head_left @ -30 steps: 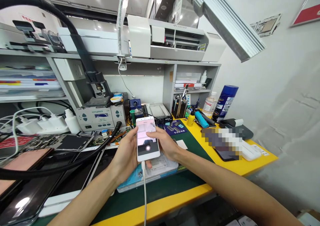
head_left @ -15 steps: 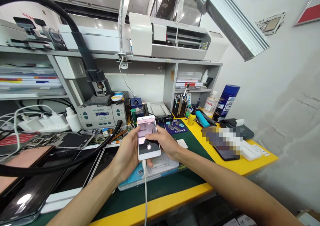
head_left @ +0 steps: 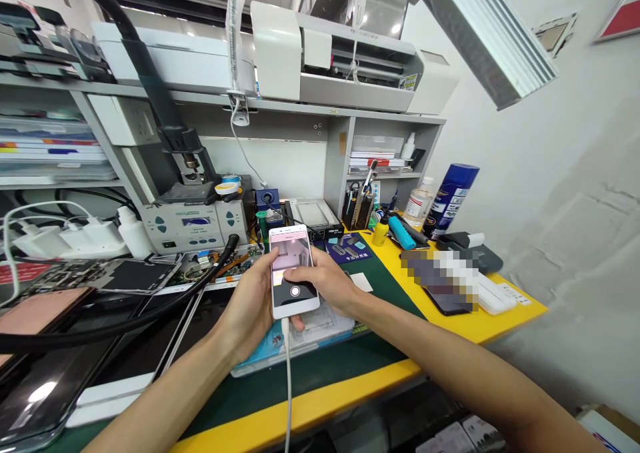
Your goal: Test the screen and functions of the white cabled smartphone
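Note:
A white smartphone (head_left: pixel 295 308) is held upright between my two hands, its screen facing me with a camera app and a round shutter button showing. My left hand (head_left: pixel 250 306) grips its left side, thumb along the edge. My right hand (head_left: pixel 333 279) wraps the right side, and its thumb lies over the lower middle of the screen. A white cable (head_left: pixel 289 386) is plugged into the phone's bottom end and hangs down past the table edge. Beneath the phone lies a flat clear-and-blue case (head_left: pixel 320 336) on the green mat (head_left: pixel 380 349).
Phones and screen parts (head_left: pixel 120 346) crowd the left, crossed by a black hose (head_left: pixel 150 326). Behind stands a grey control unit (head_left: pixel 185 229). At right are a blue spray can (head_left: pixel 450 196), a clear bottle (head_left: pixel 419 201) and a dark phone (head_left: pixel 445 296) on the yellow table edge.
The view has shifted slightly, so the scene sits a little further left. Both hands keep their hold on the phone, and the picture on its screen has changed slightly.

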A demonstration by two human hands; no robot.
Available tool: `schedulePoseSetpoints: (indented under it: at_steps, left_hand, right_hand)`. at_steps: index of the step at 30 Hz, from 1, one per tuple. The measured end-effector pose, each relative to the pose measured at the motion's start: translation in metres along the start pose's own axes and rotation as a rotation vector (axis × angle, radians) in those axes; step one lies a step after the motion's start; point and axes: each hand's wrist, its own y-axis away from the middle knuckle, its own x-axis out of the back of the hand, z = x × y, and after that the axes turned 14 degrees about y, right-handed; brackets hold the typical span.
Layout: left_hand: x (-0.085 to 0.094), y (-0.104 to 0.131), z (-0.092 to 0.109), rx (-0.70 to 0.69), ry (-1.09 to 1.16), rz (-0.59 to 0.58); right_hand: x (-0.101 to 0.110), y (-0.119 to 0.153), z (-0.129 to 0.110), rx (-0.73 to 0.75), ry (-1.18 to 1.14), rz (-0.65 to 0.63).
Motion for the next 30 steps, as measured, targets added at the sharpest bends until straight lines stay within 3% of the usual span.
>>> schedulePoseSetpoints:
  at_steps: [30]
  left_hand:
    - [-0.0011, 0.0001, 0.0004, 0.003, 0.012, -0.004]
  right_hand:
    - [0.0012, -0.0001, -0.0002, 0.004, 0.054, -0.012]
